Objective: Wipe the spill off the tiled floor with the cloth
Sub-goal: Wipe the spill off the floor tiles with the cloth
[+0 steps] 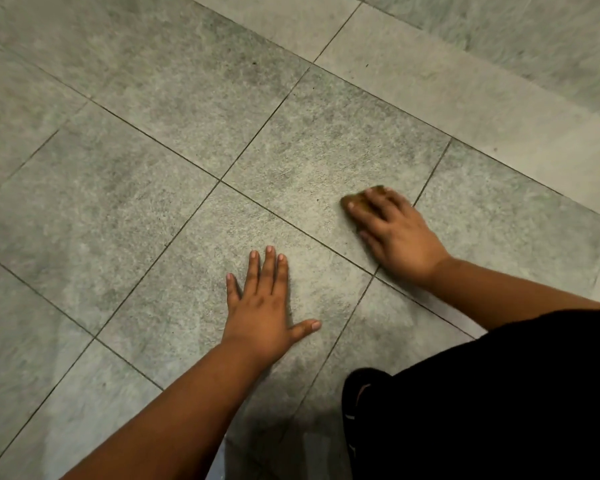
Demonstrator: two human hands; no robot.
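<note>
The right hand (392, 226) presses a small brownish cloth (361, 199) onto the tiled floor (153, 202), fingers curled over it so only its far edge shows; the bunching probably keeps pressure on one spot; I cannot make out the spill itself. The arm reaches forward from the right. Nearer and left, the left hand (260, 306) lies flat, fingers spread, holding nothing, likely bracing the crouched person's weight.
</note>
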